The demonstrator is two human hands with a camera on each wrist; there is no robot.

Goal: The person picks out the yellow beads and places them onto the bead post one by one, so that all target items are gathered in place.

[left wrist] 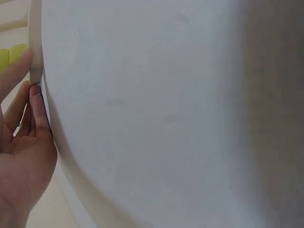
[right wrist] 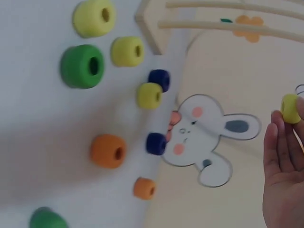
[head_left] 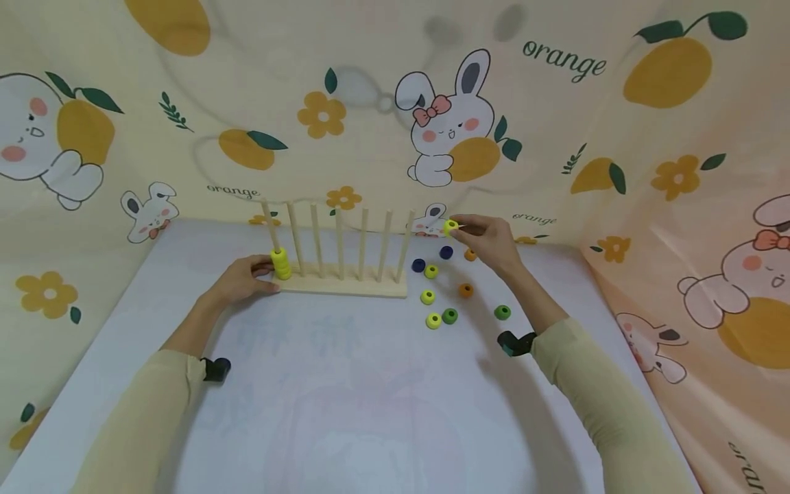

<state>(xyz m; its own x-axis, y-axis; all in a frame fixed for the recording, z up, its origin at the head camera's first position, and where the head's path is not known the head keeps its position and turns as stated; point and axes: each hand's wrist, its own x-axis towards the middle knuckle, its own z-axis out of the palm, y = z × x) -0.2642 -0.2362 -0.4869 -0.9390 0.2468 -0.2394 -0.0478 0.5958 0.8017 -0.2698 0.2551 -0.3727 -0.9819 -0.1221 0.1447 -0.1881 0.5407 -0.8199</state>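
A wooden peg rack with a row of upright pegs stands toward the back of the table. Several yellow beads are stacked on its leftmost peg. At that end my left hand grips the base, thumb along the front edge; the left wrist view shows the fingers against the base's end. To the right of the rack, my right hand pinches a yellow bead between thumb and fingertips, raised above the table. The bead's hole shows in the right wrist view, where the hand is at the right edge.
Loose beads lie right of the rack: three yellow, among them one near the front, two dark blue, two orange and two green. Behind the white table hangs a printed cloth.
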